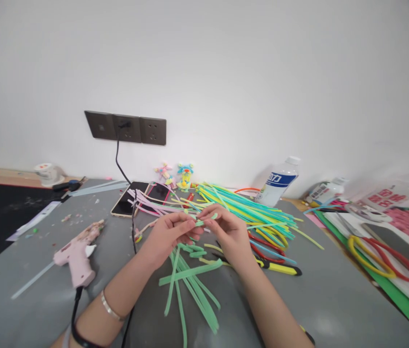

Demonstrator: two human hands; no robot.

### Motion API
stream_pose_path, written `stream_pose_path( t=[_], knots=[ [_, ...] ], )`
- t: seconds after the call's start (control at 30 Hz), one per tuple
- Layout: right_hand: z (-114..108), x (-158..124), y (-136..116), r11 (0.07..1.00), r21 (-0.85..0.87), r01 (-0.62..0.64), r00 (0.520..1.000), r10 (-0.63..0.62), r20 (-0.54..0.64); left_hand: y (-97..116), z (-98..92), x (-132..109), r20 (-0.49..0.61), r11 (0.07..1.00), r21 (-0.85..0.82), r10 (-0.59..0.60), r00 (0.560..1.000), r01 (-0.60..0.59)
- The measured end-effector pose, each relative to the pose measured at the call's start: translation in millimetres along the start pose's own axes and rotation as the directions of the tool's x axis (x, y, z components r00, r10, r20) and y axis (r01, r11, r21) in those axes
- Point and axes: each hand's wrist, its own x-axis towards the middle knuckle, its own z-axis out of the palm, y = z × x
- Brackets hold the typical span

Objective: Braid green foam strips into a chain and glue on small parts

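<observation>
Both hands meet above the middle of the grey table, pinching a short light-green pipe cleaner (199,223) between them. My left hand (173,234) is closed on its left part with thumb and fingertips. Thumb and index finger of my right hand (228,234) close on the right part, and a small green end pokes out above that thumb. Below the hands lies a loose pile of green pipe cleaners (193,290), with several short folded green pieces (197,253) at its top. A yellow-and-black craft knife (280,267) rests just right of my right wrist.
A pink glue gun (77,253) lies left, its black cord running to the wall socket (126,128). Yellow and teal pipe cleaners (248,208) are heaped behind my right hand. Two phones (126,199), small figures (185,176), a bottle (279,181) and scissors (371,256) lie around.
</observation>
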Motion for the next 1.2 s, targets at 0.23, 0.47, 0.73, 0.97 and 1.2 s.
stream_pose_path(
  t=[0.23, 0.47, 0.73, 0.97, 1.2],
  knots=[
    [-1.6, 3.1, -3.4, 0.984, 0.118, -0.134, 0.990, 0.129, 0.047, -1.2, -1.0, -1.4, 0.124, 0.991, 0.097, -0.103, 0.987, 0.091],
    [-1.3, 2.7, -4.6, 0.962, 0.166, -0.217, 0.972, 0.196, 0.132, -2.7, -4.1, -1.5, 0.229, 0.982, 0.104, -0.180, 0.957, 0.159],
    [-0.7, 1.7, -3.6, 0.943, 0.196, -0.270, 0.950, 0.227, 0.214, -5.4, -5.9, -3.2, 0.237, 0.982, 0.093, -0.180, 0.955, 0.162],
    [-1.2, 1.3, -1.7, 0.922, 0.242, -0.301, 0.943, 0.250, 0.222, -3.9, -4.9, -3.7, 0.232, 0.976, 0.104, -0.211, 0.949, 0.192],
    [-1.1, 0.6, -4.4, 0.884, 0.259, -0.390, 0.909, 0.325, 0.260, -4.0, -4.3, -2.7, 0.219, 0.979, 0.090, -0.201, 0.955, 0.185]
  ],
)
